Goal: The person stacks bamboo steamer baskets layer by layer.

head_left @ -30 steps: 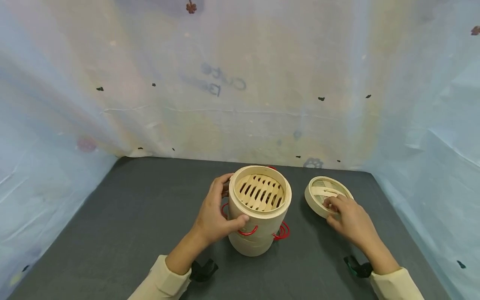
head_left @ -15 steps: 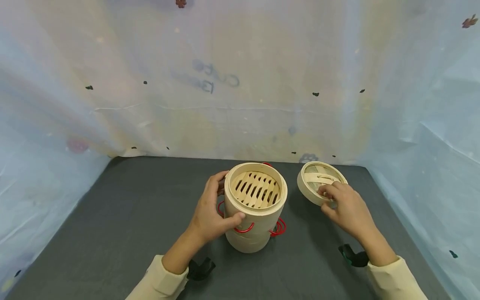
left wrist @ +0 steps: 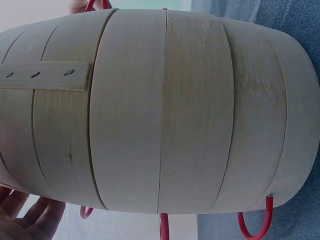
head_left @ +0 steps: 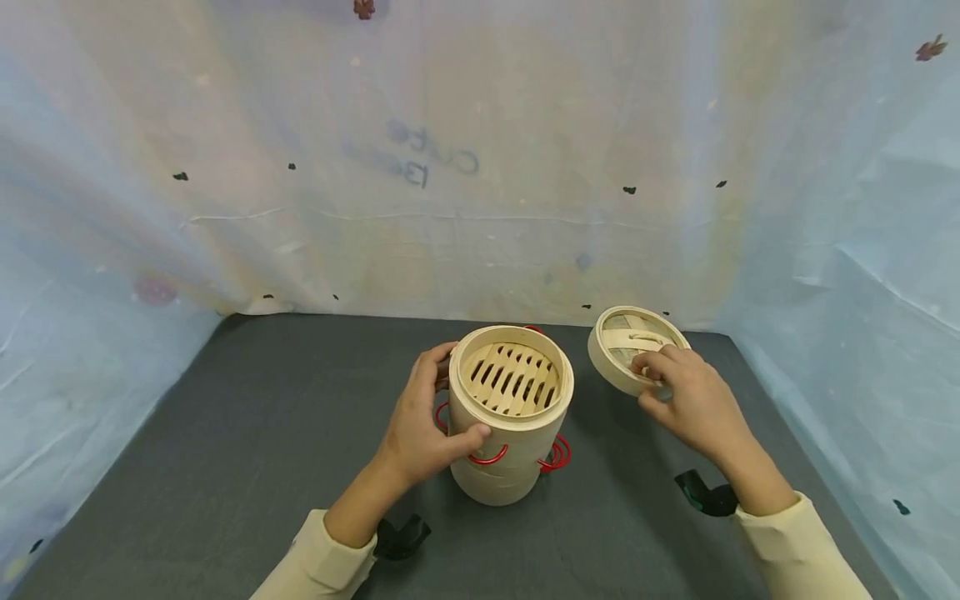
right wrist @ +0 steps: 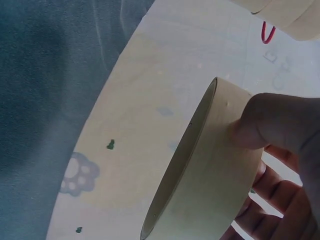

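A stack of round bamboo steamer baskets (head_left: 510, 467) stands upright on the dark table, its slatted top tier uncovered. Red loop handles (head_left: 557, 454) stick out from its sides. My left hand (head_left: 431, 425) grips the upper part of the stack from the left, thumb in front and fingers round the back. To the right, the bamboo steamer lid (head_left: 611, 358) is up in the air, tilted. My right hand (head_left: 693, 400) pinches its near edge, thumb on the rim wall (right wrist: 210, 170) and fingers over the top, as the right wrist view shows.
The dark grey table (head_left: 300, 400) ends at a pale plastic sheet (head_left: 465, 208) hanging behind it. More sheeting (head_left: 885, 333) rises along the right side. A black strap piece (head_left: 705, 493) hangs at the right wrist and another (head_left: 401, 537) at the left.
My right hand has raised the steamer lid up and away from the table, slightly to the left. My left hand keeps its grip on the stack. The head view has shifted a little.
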### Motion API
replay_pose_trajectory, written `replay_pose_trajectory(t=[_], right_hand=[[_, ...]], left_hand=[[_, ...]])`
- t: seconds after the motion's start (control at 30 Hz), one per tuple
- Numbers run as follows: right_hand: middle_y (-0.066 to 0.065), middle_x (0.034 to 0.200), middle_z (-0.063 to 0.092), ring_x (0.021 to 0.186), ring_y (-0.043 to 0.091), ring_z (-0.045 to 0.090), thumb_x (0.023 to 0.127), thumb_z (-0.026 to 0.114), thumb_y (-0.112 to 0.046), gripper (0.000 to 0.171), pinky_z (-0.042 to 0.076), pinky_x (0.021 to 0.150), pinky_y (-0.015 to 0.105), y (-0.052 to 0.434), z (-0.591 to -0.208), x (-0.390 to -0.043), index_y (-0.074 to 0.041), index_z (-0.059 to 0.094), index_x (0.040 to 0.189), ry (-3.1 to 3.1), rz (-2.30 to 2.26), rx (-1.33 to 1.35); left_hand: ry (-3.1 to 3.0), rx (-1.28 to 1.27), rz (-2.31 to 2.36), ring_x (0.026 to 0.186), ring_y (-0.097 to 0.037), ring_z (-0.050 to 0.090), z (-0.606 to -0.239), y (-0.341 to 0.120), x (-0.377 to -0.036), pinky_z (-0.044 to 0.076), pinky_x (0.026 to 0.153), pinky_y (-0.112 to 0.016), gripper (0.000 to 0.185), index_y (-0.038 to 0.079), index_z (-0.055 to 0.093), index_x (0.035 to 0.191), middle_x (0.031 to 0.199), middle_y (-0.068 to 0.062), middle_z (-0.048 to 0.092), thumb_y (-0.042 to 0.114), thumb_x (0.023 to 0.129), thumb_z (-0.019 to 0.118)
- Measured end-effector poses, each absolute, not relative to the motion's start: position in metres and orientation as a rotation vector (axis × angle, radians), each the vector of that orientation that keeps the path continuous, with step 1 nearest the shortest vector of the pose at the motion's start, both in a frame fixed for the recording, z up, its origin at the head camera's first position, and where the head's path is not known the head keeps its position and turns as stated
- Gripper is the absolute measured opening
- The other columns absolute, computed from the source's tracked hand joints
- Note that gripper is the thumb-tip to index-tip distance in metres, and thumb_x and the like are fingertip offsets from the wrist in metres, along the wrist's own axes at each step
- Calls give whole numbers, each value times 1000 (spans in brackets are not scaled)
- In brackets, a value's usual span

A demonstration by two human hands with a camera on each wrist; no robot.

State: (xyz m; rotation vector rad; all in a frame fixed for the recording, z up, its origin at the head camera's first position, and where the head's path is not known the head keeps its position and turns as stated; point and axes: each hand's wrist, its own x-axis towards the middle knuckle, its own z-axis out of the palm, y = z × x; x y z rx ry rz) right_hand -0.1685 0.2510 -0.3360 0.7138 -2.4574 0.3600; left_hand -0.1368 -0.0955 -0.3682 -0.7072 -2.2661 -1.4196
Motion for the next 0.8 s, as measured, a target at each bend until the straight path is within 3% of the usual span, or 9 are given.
replay_pose_trajectory(t=[0.8], right_hand=[[-6, 77, 53, 72, 11, 47, 65, 72, -5, 28, 38, 64, 33, 233, -300, -173, -17, 67, 91, -2410, 401, 789]], left_hand=[[-2290, -685, -1415, 118, -17, 54, -372, -94, -141, 50, 93, -39, 87, 19, 33, 146, 134, -3, 45, 38, 72, 74]])
